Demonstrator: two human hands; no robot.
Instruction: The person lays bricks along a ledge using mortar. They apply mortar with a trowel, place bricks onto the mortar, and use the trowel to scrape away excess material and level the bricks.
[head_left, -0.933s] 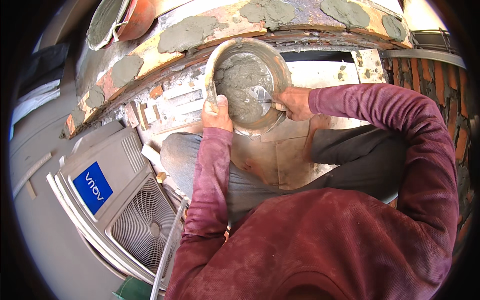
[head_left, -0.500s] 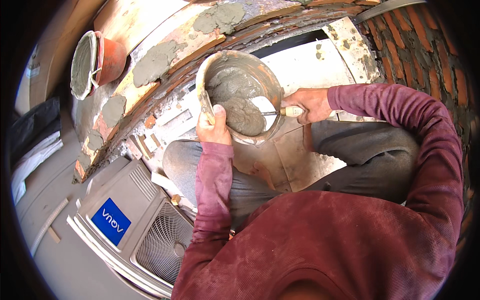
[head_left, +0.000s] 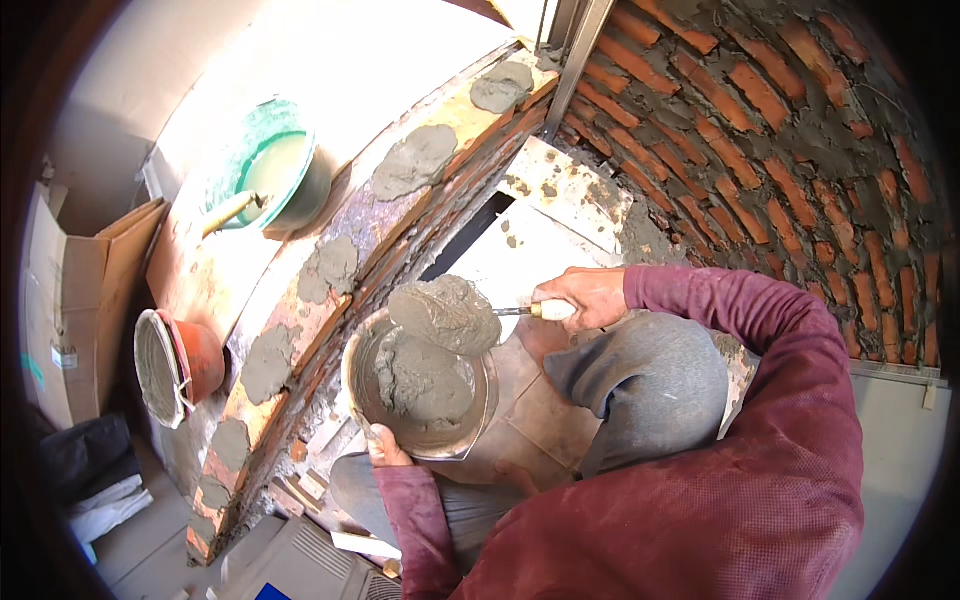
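My right hand (head_left: 592, 297) is closed round the pale handle of a trowel (head_left: 546, 311). A thick heap of wet grey mortar (head_left: 445, 312) covers the trowel's blade, which is over the upper part of a bucket (head_left: 350, 385). More mortar (head_left: 425, 385) lies inside that bucket. Gripping the bucket's near-left rim is my left hand (head_left: 386, 448), its thumb on top and its other fingers mostly hidden. The bucket sits in front of my crossed legs, tilted a little.
Mortar dabs (head_left: 415, 163) line a brick ledge (head_left: 370, 228) beyond the bucket. On it stand a green bucket (head_left: 312, 198) of cloudy liquid and a red bucket (head_left: 205, 362). A rough brick wall (head_left: 750, 165) rises at right. An outdoor air-conditioner unit (head_left: 300, 570) lies lower left, a cardboard box (head_left: 95, 310) far left.
My right hand has lifted the loaded trowel from inside the bucket to above it. The view has swung to the right, bringing the green bucket and more brick wall into sight.
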